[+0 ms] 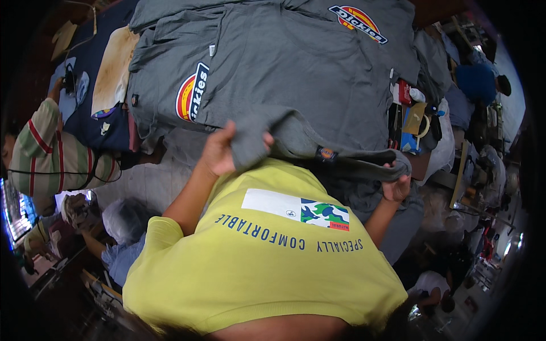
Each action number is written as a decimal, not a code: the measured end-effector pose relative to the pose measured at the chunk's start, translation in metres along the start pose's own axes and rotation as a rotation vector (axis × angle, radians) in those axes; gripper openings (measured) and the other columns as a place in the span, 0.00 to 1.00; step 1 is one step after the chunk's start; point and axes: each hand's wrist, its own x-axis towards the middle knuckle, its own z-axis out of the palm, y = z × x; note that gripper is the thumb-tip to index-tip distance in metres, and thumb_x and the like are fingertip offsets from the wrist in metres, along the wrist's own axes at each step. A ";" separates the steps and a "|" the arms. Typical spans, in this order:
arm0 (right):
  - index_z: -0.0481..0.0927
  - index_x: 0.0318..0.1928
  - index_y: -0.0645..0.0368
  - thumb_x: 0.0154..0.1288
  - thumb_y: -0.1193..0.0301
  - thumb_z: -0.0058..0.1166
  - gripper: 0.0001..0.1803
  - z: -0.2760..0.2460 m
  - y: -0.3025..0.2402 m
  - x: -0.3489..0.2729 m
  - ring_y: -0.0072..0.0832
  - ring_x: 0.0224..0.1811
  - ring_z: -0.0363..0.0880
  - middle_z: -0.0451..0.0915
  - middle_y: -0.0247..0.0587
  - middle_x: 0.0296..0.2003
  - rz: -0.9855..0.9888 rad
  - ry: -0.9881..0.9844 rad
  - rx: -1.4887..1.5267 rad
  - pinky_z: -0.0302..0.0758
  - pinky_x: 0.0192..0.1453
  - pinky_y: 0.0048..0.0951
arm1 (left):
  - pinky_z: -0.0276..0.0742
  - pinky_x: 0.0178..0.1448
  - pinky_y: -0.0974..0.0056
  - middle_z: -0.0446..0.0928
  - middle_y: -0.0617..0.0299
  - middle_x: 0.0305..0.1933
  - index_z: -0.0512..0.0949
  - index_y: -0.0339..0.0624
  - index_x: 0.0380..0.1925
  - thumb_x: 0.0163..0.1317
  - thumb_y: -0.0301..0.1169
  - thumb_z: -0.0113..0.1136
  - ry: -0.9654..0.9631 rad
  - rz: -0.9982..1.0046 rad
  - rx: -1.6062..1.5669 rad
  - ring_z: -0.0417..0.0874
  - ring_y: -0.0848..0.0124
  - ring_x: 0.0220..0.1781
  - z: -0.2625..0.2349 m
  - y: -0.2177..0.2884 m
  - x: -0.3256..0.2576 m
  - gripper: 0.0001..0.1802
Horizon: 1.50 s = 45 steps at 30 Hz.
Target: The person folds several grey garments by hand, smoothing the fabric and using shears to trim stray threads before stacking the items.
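A grey T-shirt (347, 162) is stretched between my two hands in front of my yellow shirt. Its folded edge, with a small dark patch sewn on, faces me. My left hand (219, 152) is closed on one end of the cloth, thumb and fingers pinching it. At the other end my right hand (396, 186) grips the bunched edge, its fingers partly hidden by the fabric. Beyond them, more grey T-shirts (273, 54) with red, yellow and dark chest prints lie spread in layers across the table. Part of the held cloth hangs down by my right side.
At the table's right side sits a cluttered box (410, 116) with a tape roll and small tools. A scorched pale cloth (115, 71) lies on a dark surface to the left. A person in a striped shirt (54, 150) works there. Plastic bags (126, 220) stand at the lower left.
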 end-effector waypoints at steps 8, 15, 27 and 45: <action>0.72 0.41 0.70 0.54 0.76 0.57 0.15 -0.018 -0.015 0.001 0.43 0.33 0.79 0.78 0.54 0.36 0.044 -0.022 0.164 0.77 0.40 0.46 | 0.66 0.58 0.47 0.66 0.33 0.52 0.59 0.26 0.55 0.58 0.46 0.51 0.024 -0.064 -0.142 0.73 0.45 0.51 0.007 0.007 -0.002 0.35; 0.73 0.36 0.71 0.50 0.74 0.62 0.15 -0.008 -0.012 -0.003 0.40 0.30 0.79 0.78 0.51 0.33 0.009 -0.027 -0.062 0.76 0.38 0.39 | 0.73 0.47 0.62 0.78 0.51 0.37 0.74 0.28 0.39 0.57 0.30 0.55 0.256 0.563 0.699 0.79 0.62 0.40 0.022 0.041 -0.016 0.15; 0.68 0.44 0.70 0.60 0.57 0.48 0.25 -0.011 -0.043 0.067 0.35 0.29 0.75 0.76 0.50 0.32 -0.179 0.046 -0.195 0.72 0.29 0.31 | 0.69 0.34 0.70 0.75 0.64 0.30 0.76 0.32 0.36 0.54 0.29 0.59 0.303 0.713 1.228 0.74 0.76 0.30 0.058 0.090 -0.003 0.12; 0.67 0.50 0.75 0.64 0.64 0.45 0.23 -0.092 0.060 0.280 0.41 0.53 0.72 0.73 0.56 0.48 0.712 -0.060 0.232 0.64 0.61 0.42 | 0.74 0.50 0.63 0.75 0.45 0.40 0.67 0.21 0.42 0.51 0.33 0.62 0.737 0.277 1.093 0.78 0.59 0.42 -0.057 0.191 0.162 0.25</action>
